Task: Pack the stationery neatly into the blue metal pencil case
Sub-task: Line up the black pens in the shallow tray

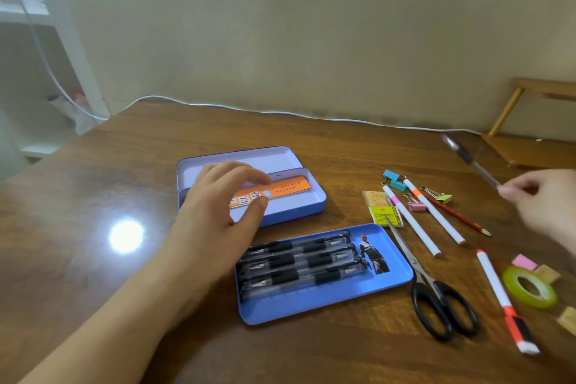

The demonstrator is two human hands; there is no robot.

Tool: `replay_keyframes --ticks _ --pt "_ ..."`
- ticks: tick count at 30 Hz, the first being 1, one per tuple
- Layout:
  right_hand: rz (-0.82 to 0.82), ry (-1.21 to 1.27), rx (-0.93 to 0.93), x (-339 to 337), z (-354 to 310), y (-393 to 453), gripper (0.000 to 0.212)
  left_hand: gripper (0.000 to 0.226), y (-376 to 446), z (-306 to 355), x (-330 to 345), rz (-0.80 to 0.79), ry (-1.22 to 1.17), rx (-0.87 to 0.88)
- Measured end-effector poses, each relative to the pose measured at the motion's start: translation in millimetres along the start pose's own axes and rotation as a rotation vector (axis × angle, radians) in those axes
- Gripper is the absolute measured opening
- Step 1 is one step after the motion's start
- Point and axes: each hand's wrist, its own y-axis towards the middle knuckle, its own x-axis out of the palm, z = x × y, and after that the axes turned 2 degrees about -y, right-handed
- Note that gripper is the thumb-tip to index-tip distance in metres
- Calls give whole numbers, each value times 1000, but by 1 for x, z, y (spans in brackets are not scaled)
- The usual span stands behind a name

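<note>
The blue metal pencil case (314, 206) lies open at mid-table with an orange ruler (286, 188) inside it. My left hand (218, 206) hovers over the case, fingers loosely curled near the ruler's left end. In front of it lies a blue tray (327, 302) with several black gel pens (299, 262). My right hand (542, 199) at the right edge pinches one end of a clear pen (467, 159), blurred and lifted above the table.
Loose on the right: black scissors (436, 293), white markers (411, 221), a red pencil (458, 215), binder clips (394, 179), erasers (378, 203), a green tape roll (530, 287), an orange-tipped pen (505, 302), sticky notes (525, 261). A wooden stand (530, 146) sits back right; a white cable (280, 112) runs along the wall.
</note>
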Motion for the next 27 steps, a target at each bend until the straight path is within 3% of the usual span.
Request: replay_keyframes --ticks 4,8,13,17,22,27 --pt "-26 112 -689 -19 -68 -56 6 21 6 1 -5 263 -274 -41" --pt "-303 174 -1068 -10 -114 -109 2 15 8 0 -10 253 -389 -50" --pt "-461 72 -1105 0 -115 -119 6 7 0 7 -10 -128 -178 249" --pt "-502 61 -1098 5 -113 -118 5 10 -1 7 -15 -426 -75 251" --pt "-541 -2 -1096 8 -116 -122 4 14 -2 9 -18 -630 0 249" --pt "-558 -48 -1081 5 -117 -124 3 22 -4 13 -16 -697 35 277"
